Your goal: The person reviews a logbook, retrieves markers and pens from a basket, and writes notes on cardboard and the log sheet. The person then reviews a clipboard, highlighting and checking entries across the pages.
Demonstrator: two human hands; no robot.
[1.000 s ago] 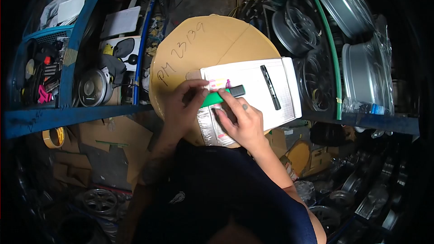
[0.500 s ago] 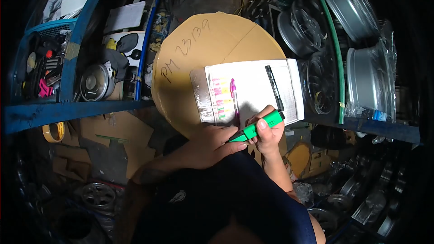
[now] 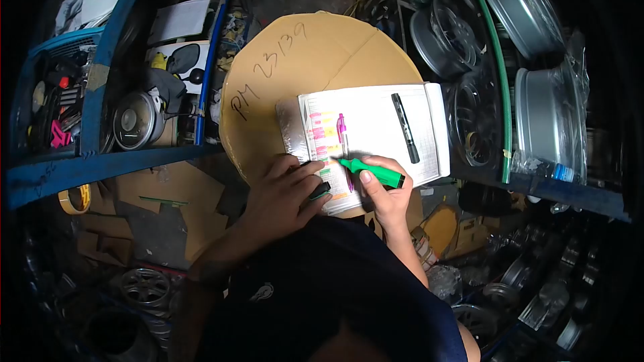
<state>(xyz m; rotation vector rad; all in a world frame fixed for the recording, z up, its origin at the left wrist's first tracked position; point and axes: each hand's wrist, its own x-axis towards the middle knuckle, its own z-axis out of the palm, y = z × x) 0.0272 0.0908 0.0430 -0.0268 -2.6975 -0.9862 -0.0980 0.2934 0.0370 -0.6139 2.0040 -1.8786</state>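
My right hand (image 3: 390, 202) is closed around an uncapped green highlighter (image 3: 377, 173), its tip pointing left over the page near the coloured marks. Between the fingers of my left hand (image 3: 285, 191) is a small black cap (image 3: 320, 191), close to the notebook's left edge. The open notebook (image 3: 376, 107) has pink, yellow, green and orange highlighted rows along its left side. A pink pen (image 3: 343, 135) lies on the page, partly behind the highlighter. Farther right on the paper rests a black marker (image 3: 405, 129).
Beneath the notebook is a round cardboard-covered top (image 3: 268, 60) with handwriting. Shelves with a blue beam (image 3: 134, 159) stand at left, holding tools and a round lamp (image 3: 136, 121). Wheel rims (image 3: 547, 121) fill the right rack. A tape roll (image 3: 75, 199) hangs at lower left.
The highlighter has been uncapped. My left hand has moved left with the cap, and my right hand has shifted slightly left, bringing the highlighter's tip over the coloured rows.
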